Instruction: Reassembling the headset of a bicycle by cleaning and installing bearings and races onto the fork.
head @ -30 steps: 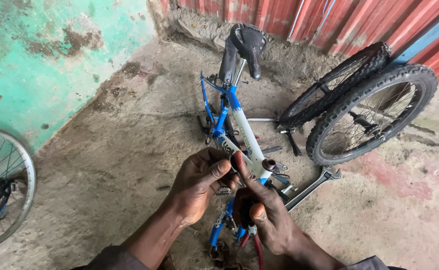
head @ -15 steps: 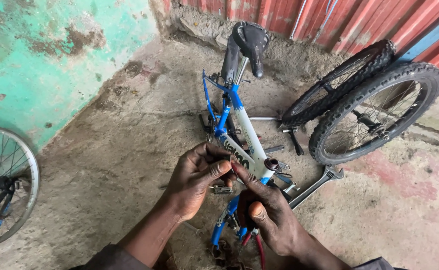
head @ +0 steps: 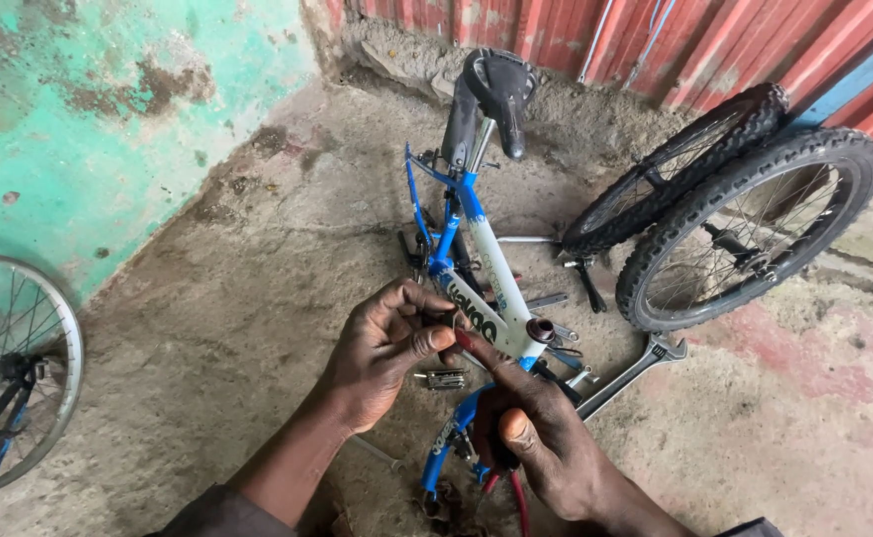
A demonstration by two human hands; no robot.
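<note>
A blue and white bicycle frame [head: 496, 288] without wheels lies on the concrete floor, its black saddle [head: 496, 85] pointing away from me. My left hand [head: 387, 348] is just in front of the frame and pinches something small between thumb and forefinger; I cannot tell what it is. My right hand [head: 541, 438] sits lower and closer to me. It is closed around a red-handled tool [head: 514, 494], and the tool's upper end reaches up to the left fingertips. Most of the tool is hidden inside the fist.
Two knobby bicycle wheels [head: 755, 229] lean against a red corrugated wall at the right. An adjustable wrench [head: 635, 368] and small metal parts [head: 441, 379] lie beside the frame. Another wheel [head: 13, 368] stands at the left by a green wall [head: 78, 119].
Both hands stay almost in place at the frame. The left fingers have closed more tightly at the tool's tip, and the view has shifted slightly.
</note>
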